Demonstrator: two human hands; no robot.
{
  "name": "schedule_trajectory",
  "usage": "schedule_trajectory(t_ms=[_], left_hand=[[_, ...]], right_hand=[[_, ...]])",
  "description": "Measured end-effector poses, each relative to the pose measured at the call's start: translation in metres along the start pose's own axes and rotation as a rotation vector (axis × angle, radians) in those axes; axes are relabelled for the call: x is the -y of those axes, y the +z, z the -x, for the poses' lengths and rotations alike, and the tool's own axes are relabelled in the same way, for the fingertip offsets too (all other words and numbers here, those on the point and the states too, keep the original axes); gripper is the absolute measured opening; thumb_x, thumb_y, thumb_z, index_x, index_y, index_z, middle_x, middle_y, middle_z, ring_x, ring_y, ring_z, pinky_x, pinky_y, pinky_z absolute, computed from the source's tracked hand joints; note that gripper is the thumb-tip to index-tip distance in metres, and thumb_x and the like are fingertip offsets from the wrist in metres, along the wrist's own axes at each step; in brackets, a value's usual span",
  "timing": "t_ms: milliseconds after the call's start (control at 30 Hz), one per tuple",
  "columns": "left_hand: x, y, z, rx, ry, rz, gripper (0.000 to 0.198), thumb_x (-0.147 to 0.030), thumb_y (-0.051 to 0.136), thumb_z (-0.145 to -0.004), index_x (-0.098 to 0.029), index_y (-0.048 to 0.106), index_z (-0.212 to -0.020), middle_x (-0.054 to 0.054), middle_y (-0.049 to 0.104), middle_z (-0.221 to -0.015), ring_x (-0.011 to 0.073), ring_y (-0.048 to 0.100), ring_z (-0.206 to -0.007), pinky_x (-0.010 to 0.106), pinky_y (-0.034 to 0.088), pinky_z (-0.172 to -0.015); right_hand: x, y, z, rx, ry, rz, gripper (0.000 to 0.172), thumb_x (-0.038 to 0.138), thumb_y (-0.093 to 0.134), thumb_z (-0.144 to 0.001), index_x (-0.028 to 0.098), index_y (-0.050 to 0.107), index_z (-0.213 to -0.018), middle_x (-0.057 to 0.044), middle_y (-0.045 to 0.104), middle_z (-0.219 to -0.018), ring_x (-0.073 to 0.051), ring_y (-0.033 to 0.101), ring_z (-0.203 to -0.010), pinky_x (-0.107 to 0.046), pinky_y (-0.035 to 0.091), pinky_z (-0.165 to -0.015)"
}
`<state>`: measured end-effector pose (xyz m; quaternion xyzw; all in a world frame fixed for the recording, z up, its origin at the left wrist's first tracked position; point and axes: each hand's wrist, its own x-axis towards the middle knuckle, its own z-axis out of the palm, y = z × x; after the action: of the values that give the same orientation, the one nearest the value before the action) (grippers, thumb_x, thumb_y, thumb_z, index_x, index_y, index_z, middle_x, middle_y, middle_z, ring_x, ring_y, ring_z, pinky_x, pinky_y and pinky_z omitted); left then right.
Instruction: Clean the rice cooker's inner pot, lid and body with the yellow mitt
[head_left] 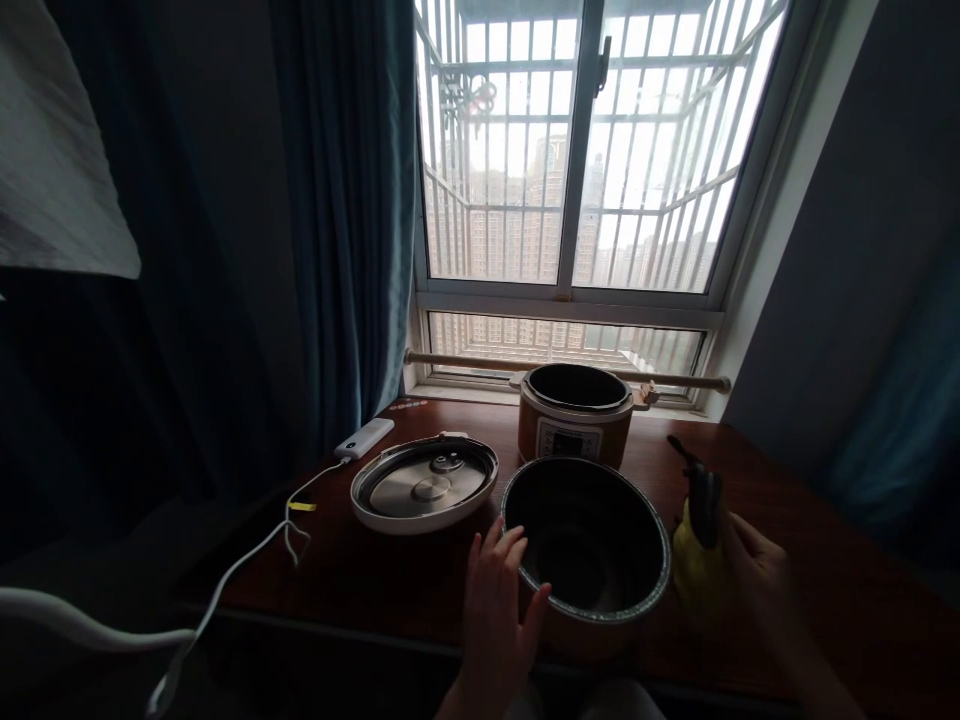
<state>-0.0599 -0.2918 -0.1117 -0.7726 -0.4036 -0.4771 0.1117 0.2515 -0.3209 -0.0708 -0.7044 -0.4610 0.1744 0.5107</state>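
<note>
A dark inner pot (592, 530) with a shiny rim stands at the front of the table, its mouth facing up. My left hand (496, 600) grips the near-left rim of this pot, fingers over the edge. To the right of the pot, my right hand (757, 565) pinches a crumpled yellow and dark cloth (697, 550), held apart from the rim. Behind the pot sits the pressure cooker body (574, 425), open at the top, with a control panel on its front. Its round lid (427, 482) lies on the left, metal inner side up.
The brown wooden table (337, 560) stands against a barred window (562, 200). A white power bank (365, 438) with a white cable (247, 545) lies at the back left. A rod (487, 365) crosses the sill. A blue curtain (345, 200) hangs on the left.
</note>
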Motion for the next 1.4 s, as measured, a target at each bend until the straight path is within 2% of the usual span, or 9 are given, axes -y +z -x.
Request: schedule_trajectory(t_ms=[100,267,367,500,600,700,800,1000,1400], left_hand=[[-0.007,0.005,0.001,0.112,0.178,0.053,0.033,-0.023,0.047,-0.087,-0.015,0.047,-0.119,0.009,0.06,-0.118,0.0256,0.042,-0.125,0.048,0.031,-0.103],[-0.012,0.014,0.005,0.066,0.146,0.137,0.024,-0.015,0.039,-0.087,-0.017,0.054,-0.106,0.006,0.065,-0.102,0.0229,0.052,-0.113,0.044,0.036,-0.1],[-0.013,0.016,0.006,0.051,0.131,0.153,0.024,-0.015,0.039,-0.087,-0.017,0.055,-0.104,0.006,0.065,-0.097,0.0221,0.056,-0.105,0.044,0.038,-0.098],[-0.015,0.016,0.006,0.027,0.135,0.137,0.025,-0.015,0.038,-0.087,-0.015,0.055,-0.105,0.007,0.065,-0.097,0.0218,0.057,-0.101,0.043,0.038,-0.097],[-0.016,0.016,0.005,0.007,0.131,0.128,0.026,-0.015,0.038,-0.087,-0.015,0.056,-0.105,0.008,0.064,-0.1,0.0217,0.056,-0.101,0.043,0.039,-0.096],[-0.017,0.017,0.005,-0.013,0.127,0.134,0.024,-0.016,0.036,-0.087,-0.016,0.057,-0.1,0.008,0.064,-0.098,0.0215,0.057,-0.099,0.043,0.039,-0.096],[-0.018,0.016,0.004,-0.018,0.115,0.137,0.026,-0.016,0.035,-0.087,-0.016,0.058,-0.099,0.008,0.064,-0.097,0.0211,0.058,-0.097,0.043,0.04,-0.095],[-0.018,0.011,0.003,0.042,0.111,0.13,0.035,-0.014,0.033,-0.087,-0.016,0.056,-0.112,0.009,0.064,-0.104,0.0204,0.057,-0.101,0.042,0.041,-0.095],[-0.02,0.011,0.012,0.008,0.153,0.111,0.021,-0.014,0.044,-0.082,-0.016,0.058,-0.098,0.009,0.065,-0.1,0.0235,0.057,-0.102,0.042,0.042,-0.093]], right_hand=[[0.004,0.016,0.004,0.125,-0.217,0.087,0.047,0.053,0.042,-0.085,0.017,0.064,-0.105,-0.009,0.061,-0.117,-0.025,0.059,-0.101,-0.032,0.046,-0.085],[-0.001,0.044,0.01,0.286,-0.417,0.241,0.043,0.042,0.037,-0.089,0.016,0.064,-0.109,-0.008,0.057,-0.125,-0.024,0.034,-0.131,-0.039,0.029,-0.109],[0.006,0.049,0.018,0.353,-0.456,0.311,0.043,0.039,0.033,-0.092,0.018,0.069,-0.084,-0.009,0.067,-0.102,-0.022,0.041,-0.127,-0.036,0.03,-0.108],[0.024,0.056,0.039,0.363,-0.439,0.465,0.047,0.035,0.028,-0.094,0.018,0.064,-0.069,-0.008,0.067,-0.079,-0.02,0.062,-0.09,-0.038,0.024,-0.109],[0.039,0.067,0.057,0.402,-0.41,0.629,0.052,0.034,0.025,-0.094,0.017,0.061,-0.061,-0.008,0.065,-0.069,-0.019,0.062,-0.077,-0.038,0.029,-0.103],[0.059,0.079,0.071,0.478,-0.386,0.733,0.054,0.034,0.023,-0.094,0.017,0.063,-0.061,-0.009,0.067,-0.07,-0.021,0.063,-0.075,-0.034,0.04,-0.081],[0.077,0.091,0.079,0.555,-0.38,0.715,0.052,0.034,0.025,-0.093,0.018,0.065,-0.063,-0.009,0.068,-0.07,-0.02,0.062,-0.066,-0.028,0.034,-0.06],[0.079,0.106,0.086,0.541,-0.364,0.617,0.042,0.033,0.028,-0.092,0.018,0.062,-0.072,-0.008,0.069,-0.075,-0.018,0.061,-0.068,-0.028,0.026,-0.058],[0.071,0.066,0.066,0.703,-0.396,0.445,0.041,0.037,0.038,-0.087,0.016,0.045,-0.053,0.001,0.043,-0.05,-0.008,0.035,-0.049,-0.024,0.02,-0.049]])
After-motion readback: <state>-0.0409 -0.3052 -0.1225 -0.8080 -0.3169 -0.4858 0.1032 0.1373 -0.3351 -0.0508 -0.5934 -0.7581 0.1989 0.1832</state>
